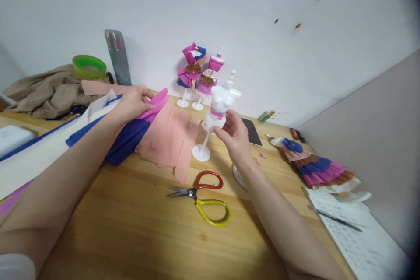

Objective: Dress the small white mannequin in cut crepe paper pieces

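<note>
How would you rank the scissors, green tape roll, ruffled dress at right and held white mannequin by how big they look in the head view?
1. Ruffled dress
2. Scissors and white mannequin: too alike to rank
3. Green tape roll, though it sits farther back

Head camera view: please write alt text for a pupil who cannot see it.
A right hand holds a white dress-form mannequin by its lower torso; the left hand holds pink crepe paper among blue sheets and peach sheets. Scissors lie on the wooden table; two dressed mannequins stand behind.
</note>
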`<state>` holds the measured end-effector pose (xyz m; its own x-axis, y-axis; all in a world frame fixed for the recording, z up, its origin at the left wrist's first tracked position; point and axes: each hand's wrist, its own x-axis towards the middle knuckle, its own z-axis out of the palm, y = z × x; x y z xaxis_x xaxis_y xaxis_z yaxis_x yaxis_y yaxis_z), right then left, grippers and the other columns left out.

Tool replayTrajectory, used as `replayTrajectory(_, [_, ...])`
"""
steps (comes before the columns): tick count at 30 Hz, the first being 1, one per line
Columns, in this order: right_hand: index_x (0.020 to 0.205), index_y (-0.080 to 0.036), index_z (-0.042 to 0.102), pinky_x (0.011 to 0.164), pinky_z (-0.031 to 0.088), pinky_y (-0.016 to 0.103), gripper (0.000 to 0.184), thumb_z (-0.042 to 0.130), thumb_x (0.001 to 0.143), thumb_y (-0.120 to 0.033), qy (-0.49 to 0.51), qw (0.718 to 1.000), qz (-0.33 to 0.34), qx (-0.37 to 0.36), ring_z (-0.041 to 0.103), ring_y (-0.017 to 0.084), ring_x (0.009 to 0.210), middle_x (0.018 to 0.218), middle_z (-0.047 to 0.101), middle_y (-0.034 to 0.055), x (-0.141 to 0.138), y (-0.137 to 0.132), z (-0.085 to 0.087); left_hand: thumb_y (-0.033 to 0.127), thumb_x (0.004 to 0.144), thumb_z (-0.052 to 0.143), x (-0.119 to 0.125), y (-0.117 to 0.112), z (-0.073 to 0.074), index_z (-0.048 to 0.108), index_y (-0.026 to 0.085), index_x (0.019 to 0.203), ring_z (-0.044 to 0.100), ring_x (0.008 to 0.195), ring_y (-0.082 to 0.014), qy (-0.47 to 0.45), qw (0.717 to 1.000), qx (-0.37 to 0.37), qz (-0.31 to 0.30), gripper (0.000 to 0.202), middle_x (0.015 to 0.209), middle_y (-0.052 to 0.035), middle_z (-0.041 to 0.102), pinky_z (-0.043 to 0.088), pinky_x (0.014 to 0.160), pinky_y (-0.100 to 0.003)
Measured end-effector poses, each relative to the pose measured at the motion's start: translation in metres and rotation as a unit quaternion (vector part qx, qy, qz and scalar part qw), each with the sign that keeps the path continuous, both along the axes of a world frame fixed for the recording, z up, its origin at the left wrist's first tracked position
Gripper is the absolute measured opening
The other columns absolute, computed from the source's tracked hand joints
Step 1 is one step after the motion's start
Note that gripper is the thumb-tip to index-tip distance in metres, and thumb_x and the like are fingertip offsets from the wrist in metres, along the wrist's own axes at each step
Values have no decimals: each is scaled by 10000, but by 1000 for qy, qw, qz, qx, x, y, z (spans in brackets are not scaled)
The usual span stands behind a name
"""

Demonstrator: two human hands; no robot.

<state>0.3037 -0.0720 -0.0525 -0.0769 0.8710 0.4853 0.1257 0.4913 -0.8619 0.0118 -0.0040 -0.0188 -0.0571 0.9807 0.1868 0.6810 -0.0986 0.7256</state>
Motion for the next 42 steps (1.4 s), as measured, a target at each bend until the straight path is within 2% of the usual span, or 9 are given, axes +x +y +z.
replayTrajectory(5, [1109, -255, 579, 889, 529, 432, 398, 712, 763, -402, -7, 1000, -7, 0, 652, 256, 1009, 1113, 694, 68, -1, -1, -1, 143, 592, 679, 6, -4, 7, 718, 149, 864, 609, 781, -177, -132, 991, -4, -6, 275, 847, -38, 679, 470, 704, -273])
replayTrajectory(9, [1063, -231, 591, 936, 504, 467, 376, 724, 761, -410, 1, 999, -23, -39, 662, 262, 989, 1075, 698, 82, 1, -2, -3, 104, 542, 712, 4, -4, 11, 614, 165, 719, 533, 606, -115, -247, 968, 13, 29, 211, 670, 17, 583, 437, 608, -249])
replayTrajectory(17, [1122, -239, 593, 929, 506, 470, 506, 755, 729, -514, -3, 999, -5, -42, 654, 276, 1003, 1090, 689, 88, 2, -4, 2, 154, 612, 729, 24, -25, 30, 556, 174, 742, 570, 638, -137, -303, 952, 27, 31, 217, 677, 19, 568, 481, 647, -289])
replayTrajectory(22, [1142, -242, 601, 917, 511, 462, 573, 707, 729, -625, 1, 1000, 16, 15, 629, 304, 1083, 1154, 682, 104, 8, -2, 11, 130, 630, 712, 29, -36, 38, 604, 161, 854, 592, 637, -121, -358, 933, 18, -12, 250, 730, 12, 629, 499, 635, -258])
replayTrajectory(25, [1110, -250, 611, 930, 504, 455, 508, 706, 750, -595, -1, 1000, 20, 20, 640, 290, 1058, 1120, 698, 89, 9, -2, 15, 137, 633, 718, 30, -40, 41, 652, 151, 978, 613, 643, -135, -345, 938, 36, -28, 351, 755, -1, 663, 501, 623, -258])
replayTrajectory(29, [1064, -239, 611, 907, 513, 442, 454, 727, 750, -546, 6, 1000, 28, 6, 648, 275, 1027, 1110, 699, 86, 8, -3, 15, 134, 632, 712, 31, -41, 39, 681, 142, 1025, 631, 691, -158, -292, 955, 60, -6, 394, 788, -19, 686, 501, 630, -258])
replayTrajectory(34, [1104, -246, 600, 908, 521, 445, 470, 746, 743, -509, 3, 1000, 20, 4, 646, 269, 1022, 1108, 692, 83, 9, -2, 13, 120, 621, 681, 34, -41, 35, 689, 145, 1003, 615, 697, -164, -245, 969, 15, -24, 383, 809, -38, 685, 470, 607, -256])
replayTrajectory(38, [1146, -276, 606, 860, 535, 408, 427, 734, 769, -431, 59, 993, -56, 83, 653, 236, 982, 1149, 659, 67, 15, 1, 15, 132, 598, 662, 35, -43, 39, 678, 152, 926, 605, 705, -164, -243, 969, -5, -46, 328, 810, -45, 675, 448, 605, -253])
replayTrajectory(42, [1082, -287, 628, 721, 541, 365, 285, 688, 807, -327, 142, 956, -179, 185, 659, 191, 821, 1028, 651, 43, 18, -11, 30, 177, 553, 667, 29, -54, 50, 644, 165, 771, 585, 662, -157, -219, 970, 1, -106, 219, 716, -16, 616, 412, 574, -243])
